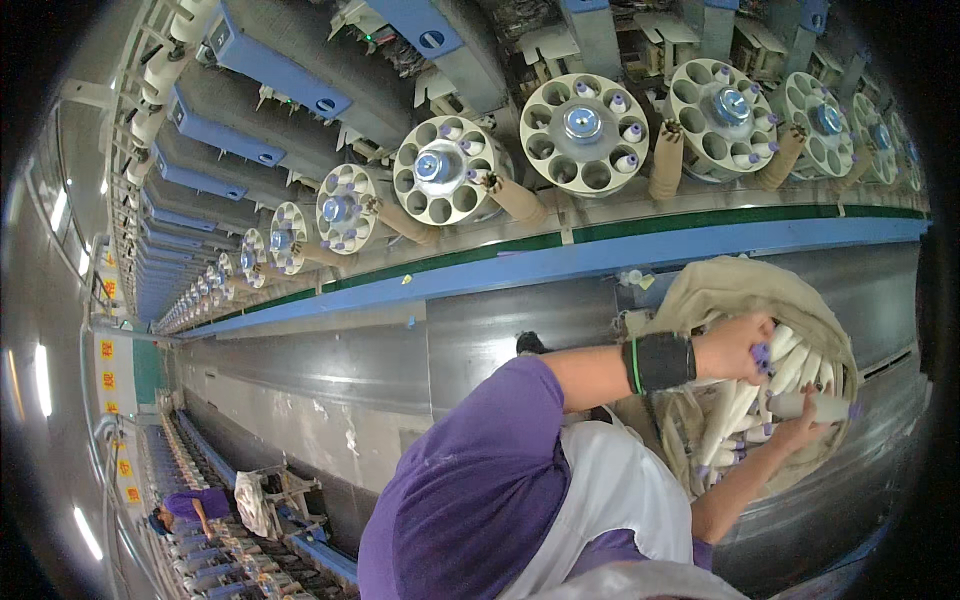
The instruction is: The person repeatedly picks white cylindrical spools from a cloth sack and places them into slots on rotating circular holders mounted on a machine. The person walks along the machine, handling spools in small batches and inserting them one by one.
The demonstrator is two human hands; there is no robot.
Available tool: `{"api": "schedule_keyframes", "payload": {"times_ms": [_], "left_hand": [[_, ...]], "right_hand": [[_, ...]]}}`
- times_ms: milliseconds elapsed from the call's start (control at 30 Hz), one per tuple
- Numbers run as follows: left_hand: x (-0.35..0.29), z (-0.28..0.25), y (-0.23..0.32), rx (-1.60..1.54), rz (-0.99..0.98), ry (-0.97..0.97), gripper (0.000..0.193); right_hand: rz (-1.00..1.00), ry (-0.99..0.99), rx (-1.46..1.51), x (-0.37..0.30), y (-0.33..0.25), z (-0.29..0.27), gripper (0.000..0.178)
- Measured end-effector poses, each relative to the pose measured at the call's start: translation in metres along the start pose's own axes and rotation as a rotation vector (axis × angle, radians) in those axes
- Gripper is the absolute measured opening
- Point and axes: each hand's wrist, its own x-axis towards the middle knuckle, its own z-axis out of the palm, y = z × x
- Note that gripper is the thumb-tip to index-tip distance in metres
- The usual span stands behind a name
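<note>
A beige cloth sack stands in front of me, its mouth gaping over several white yarn bobbins with purple tube ends. My left hand, with a black wristband above it, is closed around the purple ends of bobbins at the sack's near-left side; how many it grips is hidden. Inside the sack's opening, my right hand has its fingers wrapped round a white yarn bobbin. That bobbin lies roughly crosswise, its purple end pointing right.
A long winding machine with round bobbin magazines runs along the far side, behind a blue rail. Brown cones stick out between magazines. Grey floor stretches left. Another person in purple stands beside a cart at lower left.
</note>
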Motion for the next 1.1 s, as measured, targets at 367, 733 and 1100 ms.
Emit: {"api": "schedule_keyframes", "payload": {"times_ms": [367,733,1100], "left_hand": [[-0.048,-0.283,0.012,-1.054,-0.187,-0.048,0.029],[-0.137,-0.433,-0.008,-1.025,0.158,0.415,0.024],[-0.124,-0.442,-0.049,-1.071,0.112,0.448,0.024]], "right_hand": [[0.626,-1.570,0.202,-0.063,-0.067,0.206,0.059],[0.788,-1.608,-0.239,-0.169,-0.081,0.273,0.028],[0.651,-1.589,0.041,-0.218,-0.073,0.352,0.022]]}}
